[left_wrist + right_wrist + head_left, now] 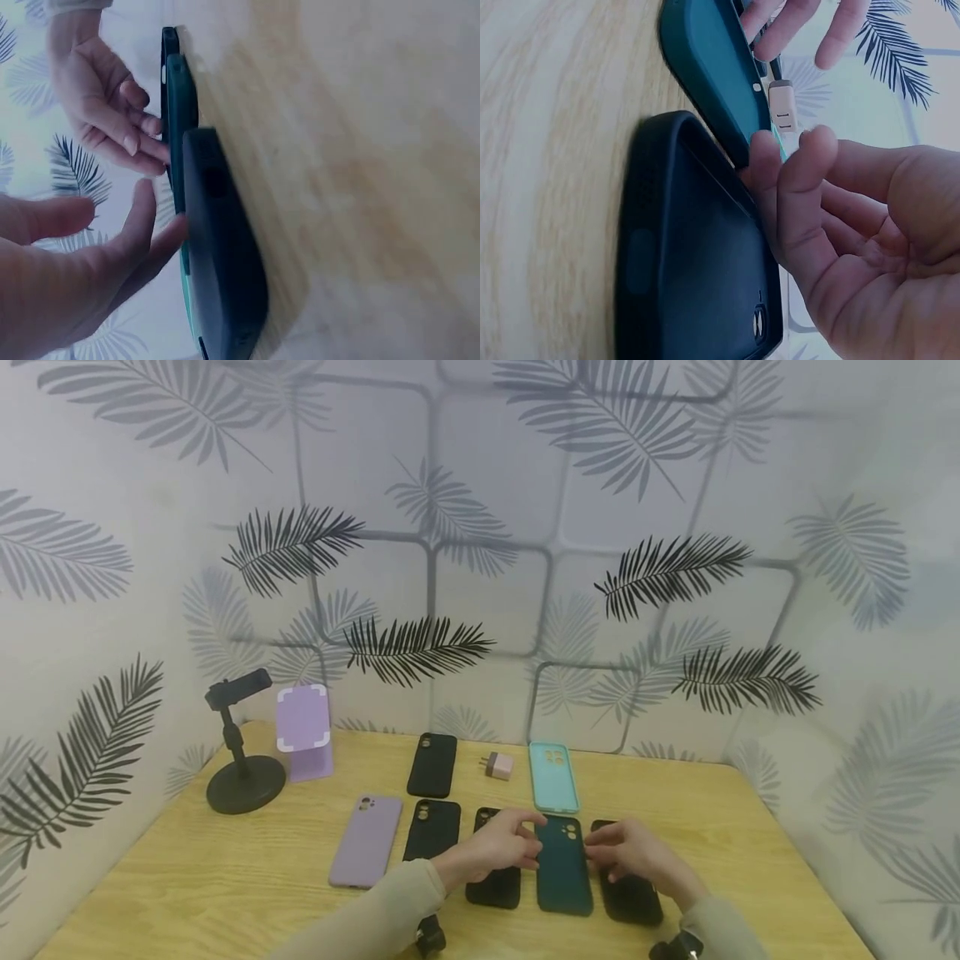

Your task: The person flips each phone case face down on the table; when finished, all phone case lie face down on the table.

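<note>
Dark-teal case [564, 878] between left grip [495, 843], right grip [637, 852].

No legible text, brand, number or sign; wrist views perhaps too blurred.

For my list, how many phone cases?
7: black case and light blue case behind; in front, left to right, lilac, second black, third black, dark green, fourth black.

We've got long pale sleeves, approx. off-white w/ a beige-green tint: L sleeve [375, 906] and R sleeve [723, 927], both plain fabric, w/ cuffs at the wrists. We've a small blk L wrist cam [431, 937] and a matching R wrist cam [677, 946]. L hand [498, 842] & R hand [630, 852]: bare.
</note>
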Motion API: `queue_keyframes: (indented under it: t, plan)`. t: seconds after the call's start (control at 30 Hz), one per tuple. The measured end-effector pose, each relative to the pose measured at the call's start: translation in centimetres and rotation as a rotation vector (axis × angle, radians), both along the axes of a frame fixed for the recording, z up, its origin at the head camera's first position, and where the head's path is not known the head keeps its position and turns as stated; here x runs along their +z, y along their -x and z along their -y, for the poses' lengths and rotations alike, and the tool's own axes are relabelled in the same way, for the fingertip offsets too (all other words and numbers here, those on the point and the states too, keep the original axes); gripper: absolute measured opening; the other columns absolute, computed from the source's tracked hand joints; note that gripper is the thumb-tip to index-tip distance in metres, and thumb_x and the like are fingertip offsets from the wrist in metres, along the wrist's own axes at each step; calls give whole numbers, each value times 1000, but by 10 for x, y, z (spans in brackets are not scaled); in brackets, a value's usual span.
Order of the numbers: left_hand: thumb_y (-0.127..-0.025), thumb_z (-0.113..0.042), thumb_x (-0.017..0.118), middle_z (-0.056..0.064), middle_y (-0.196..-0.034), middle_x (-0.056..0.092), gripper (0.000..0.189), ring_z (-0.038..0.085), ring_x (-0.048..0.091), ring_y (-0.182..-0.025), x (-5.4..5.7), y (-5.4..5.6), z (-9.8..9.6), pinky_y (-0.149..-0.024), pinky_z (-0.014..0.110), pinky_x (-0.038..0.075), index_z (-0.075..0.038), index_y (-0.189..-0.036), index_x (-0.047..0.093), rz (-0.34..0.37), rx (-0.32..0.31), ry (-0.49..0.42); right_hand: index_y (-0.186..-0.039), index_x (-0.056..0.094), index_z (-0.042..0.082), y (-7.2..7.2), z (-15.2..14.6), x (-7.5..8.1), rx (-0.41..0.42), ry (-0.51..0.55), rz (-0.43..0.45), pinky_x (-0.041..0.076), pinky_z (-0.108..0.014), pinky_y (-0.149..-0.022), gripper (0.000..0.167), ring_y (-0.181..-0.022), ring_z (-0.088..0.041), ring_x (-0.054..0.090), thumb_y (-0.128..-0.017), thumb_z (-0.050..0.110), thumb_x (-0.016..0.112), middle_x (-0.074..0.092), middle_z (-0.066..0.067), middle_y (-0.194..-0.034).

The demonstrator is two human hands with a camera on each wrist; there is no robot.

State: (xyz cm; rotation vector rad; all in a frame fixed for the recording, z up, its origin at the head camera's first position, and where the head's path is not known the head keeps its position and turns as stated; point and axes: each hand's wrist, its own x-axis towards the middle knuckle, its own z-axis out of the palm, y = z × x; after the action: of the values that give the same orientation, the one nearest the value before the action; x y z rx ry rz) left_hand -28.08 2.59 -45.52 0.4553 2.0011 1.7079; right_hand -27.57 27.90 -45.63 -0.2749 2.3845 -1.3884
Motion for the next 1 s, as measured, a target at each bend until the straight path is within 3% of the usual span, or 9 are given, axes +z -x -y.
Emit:
queue_keyframes:
  t: [0.13, 0.33, 0.5, 0.67, 0.83, 1.0]
  plan:
    - [-95, 1, 59, 30, -130, 54, 44, 38, 68, -94, -1, -2, 0, -77, 42, 60, 0, -137, 50, -5, 85, -48, -121, 62, -12, 1, 1, -1, -2, 12, -9, 56, -26, -60, 34, -76, -15, 64, -95, 10, 62, 73, -15, -97]
    - [-94, 2, 58, 28, -126, 56, 50, 37, 65, -101, -4, 0, 1, -80, 40, 60, 3, -142, 44, 73, 147, -144, -120, 62, -13, 1, 6, 0, -20, 29, -10, 57, -27, -62, 35, -74, -14, 63, -95, 12, 63, 72, -13, -92]
    - [-93, 3, 57, 26, -119, 57, 53, 32, 63, -100, -4, 2, 0, -87, 42, 58, 6, -143, 40, 138, 150, -175, -121, 60, -15, -2, 10, -1, -18, 43, -6, 58, -29, -63, 36, -78, -16, 66, -96, 11, 62, 73, -17, -94]
    - [-94, 4, 58, 25, -127, 55, 56, 29, 63, -106, -6, 4, -2, -88, 43, 58, 8, -145, 35, 157, 146, -171, -121, 60, -15, -2, 18, -2, 2, 58, 20, 60, -33, -69, 38, -88, -23, 71, -98, 15, 60, 73, -22, -101]
    - [-95, 2, 56, 25, -132, 53, 53, 34, 59, -118, -8, 4, -3, -87, 48, 58, 4, -145, 37, 164, 137, -162, -123, 58, -15, 0, 23, -2, -8, 78, 56, 61, -38, -75, 41, -95, -28, 72, -98, 17, 59, 71, -24, -107]
    - [-96, 3, 55, 24, -131, 52, 51, 34, 60, -116, -7, 4, -2, -85, 52, 58, 0, -144, 39, 181, 131, -187, -125, 57, -15, 1, 26, -1, -6, 98, 73, 61, -40, -77, 44, -97, -29, 72, -99, 21, 59, 71, -24, -107]
